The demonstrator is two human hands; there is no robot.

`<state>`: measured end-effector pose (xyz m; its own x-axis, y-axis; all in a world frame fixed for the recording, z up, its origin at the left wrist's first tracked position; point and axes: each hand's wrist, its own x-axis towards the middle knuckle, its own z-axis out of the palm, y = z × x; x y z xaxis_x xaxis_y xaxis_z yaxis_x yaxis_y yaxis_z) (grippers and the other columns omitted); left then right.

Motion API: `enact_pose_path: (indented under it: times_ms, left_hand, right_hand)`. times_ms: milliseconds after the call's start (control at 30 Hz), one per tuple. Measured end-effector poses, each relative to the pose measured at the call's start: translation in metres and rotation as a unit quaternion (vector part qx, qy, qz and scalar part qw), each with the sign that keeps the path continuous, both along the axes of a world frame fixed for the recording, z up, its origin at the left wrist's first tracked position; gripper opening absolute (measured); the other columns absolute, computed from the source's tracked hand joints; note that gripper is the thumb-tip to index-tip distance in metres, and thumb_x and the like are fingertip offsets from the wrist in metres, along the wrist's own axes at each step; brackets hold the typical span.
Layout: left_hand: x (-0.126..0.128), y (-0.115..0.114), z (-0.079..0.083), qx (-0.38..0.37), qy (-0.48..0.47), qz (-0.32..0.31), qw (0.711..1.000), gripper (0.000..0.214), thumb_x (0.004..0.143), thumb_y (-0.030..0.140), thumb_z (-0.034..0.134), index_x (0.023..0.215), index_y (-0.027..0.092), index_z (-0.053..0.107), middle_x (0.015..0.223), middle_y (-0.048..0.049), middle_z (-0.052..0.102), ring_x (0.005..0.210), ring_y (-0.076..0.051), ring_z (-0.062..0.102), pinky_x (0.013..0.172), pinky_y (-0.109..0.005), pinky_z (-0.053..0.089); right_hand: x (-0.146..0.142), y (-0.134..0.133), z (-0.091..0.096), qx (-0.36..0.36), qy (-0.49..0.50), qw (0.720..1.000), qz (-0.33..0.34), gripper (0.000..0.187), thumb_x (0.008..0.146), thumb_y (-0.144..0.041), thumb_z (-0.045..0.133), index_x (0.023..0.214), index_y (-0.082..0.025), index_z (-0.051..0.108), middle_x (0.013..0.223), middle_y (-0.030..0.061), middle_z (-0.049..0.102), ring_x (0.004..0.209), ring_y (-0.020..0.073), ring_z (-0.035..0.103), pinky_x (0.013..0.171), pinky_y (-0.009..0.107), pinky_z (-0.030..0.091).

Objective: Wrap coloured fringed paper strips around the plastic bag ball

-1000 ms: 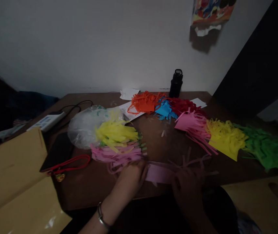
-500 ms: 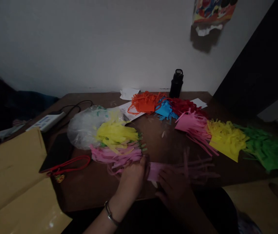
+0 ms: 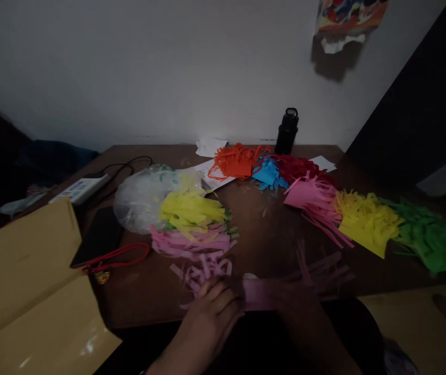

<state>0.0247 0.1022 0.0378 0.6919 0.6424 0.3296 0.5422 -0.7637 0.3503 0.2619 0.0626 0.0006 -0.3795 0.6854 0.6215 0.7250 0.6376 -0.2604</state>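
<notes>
A pink fringed paper strip (image 3: 260, 295) stretches between my two hands at the table's near edge, its plain band in the middle and cut fringes at both ends. My left hand (image 3: 215, 311) is closed on the left part, with curled pink fringe sticking out beyond the fingers. On the right part, my right hand (image 3: 299, 310) grips the paper; it is dark and blurred, so its fingers show poorly. Just behind my left hand lies a pile of pink fringed paper (image 3: 191, 242), with yellow fringed paper (image 3: 194, 211) on top and bits of green under it.
A clear plastic bag (image 3: 139, 200), a black phone (image 3: 100, 234) with a red cord and a yellow envelope (image 3: 23, 260) lie leftward. Orange (image 3: 238, 162), blue, red, pink, yellow (image 3: 367, 224) and green fringed papers curve along the back and right. A black bottle (image 3: 287, 132) stands behind.
Both hands have come nearer to me with the pink strip, now at the table's edge. The left-end fringe has separated from the pink pile. The view has shifted slightly.
</notes>
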Motion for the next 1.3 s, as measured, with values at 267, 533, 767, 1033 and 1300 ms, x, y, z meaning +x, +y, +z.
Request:
enact_pose_path:
  times_ms: [267, 533, 767, 1033, 1300]
  left_hand:
    - [0.008, 0.012, -0.009, -0.002, 0.076, 0.172, 0.982, 0.019, 0.092, 0.018, 0.047, 0.091, 0.017, 0.066, 0.096, -0.0095, 0.072, 0.092, -0.028, 0.065, 0.082, -0.048, 0.044]
    - [0.01, 0.023, -0.01, 0.029, 0.098, 0.14, 0.985, 0.021, 0.085, 0.012, 0.057, 0.101, 0.019, 0.066, 0.107, -0.0093, 0.07, 0.097, -0.028, 0.061, 0.087, -0.049, 0.041]
    - [-0.001, 0.005, 0.007, -0.039, 0.035, -0.002, 0.999, 0.036, 0.086, 0.012, 0.054, 0.119, 0.026, 0.06, 0.105, -0.0019, 0.07, 0.095, -0.022, 0.06, 0.094, -0.043, 0.04]
    - [-0.001, -0.005, -0.011, -0.029, -0.059, 0.048, 0.997, 0.017, 0.093, 0.017, 0.05, 0.095, 0.024, 0.065, 0.093, -0.001, 0.069, 0.089, -0.02, 0.059, 0.087, -0.04, 0.043]
    - [0.015, -0.002, -0.004, -0.02, 0.047, 0.177, 0.983, 0.015, 0.084, 0.014, 0.05, 0.081, 0.019, 0.063, 0.085, -0.0054, 0.062, 0.086, -0.026, 0.057, 0.079, -0.049, 0.045]
  right_hand:
    - [-0.004, 0.01, -0.001, -0.069, -0.028, 0.98, -0.187, 0.029, 0.097, -0.019, 0.036, 0.077, -0.02, 0.056, 0.081, 0.005, 0.059, 0.078, 0.0212, 0.053, 0.075, 0.039, 0.038]
    - [-0.011, 0.022, 0.003, 0.009, -0.013, 0.983, -0.183, 0.019, 0.094, -0.015, 0.043, 0.094, -0.017, 0.062, 0.093, 0.0087, 0.064, 0.092, 0.0244, 0.058, 0.089, 0.048, 0.039]
    - [0.002, 0.004, -0.001, -0.03, -0.047, 0.998, -0.022, 0.021, 0.092, -0.017, 0.049, 0.107, -0.019, 0.063, 0.102, 0.0067, 0.069, 0.102, 0.0203, 0.061, 0.091, 0.039, 0.048]
    - [0.002, 0.001, -0.001, -0.031, 0.033, 0.998, -0.039, 0.02, 0.094, -0.013, 0.046, 0.09, -0.022, 0.063, 0.085, 0.0005, 0.068, 0.088, 0.0179, 0.061, 0.091, 0.04, 0.041]
    - [-0.007, 0.005, 0.002, -0.081, 0.038, 0.978, -0.19, 0.022, 0.093, -0.024, 0.049, 0.072, -0.021, 0.054, 0.084, 0.0043, 0.061, 0.082, 0.022, 0.054, 0.084, 0.046, 0.036]
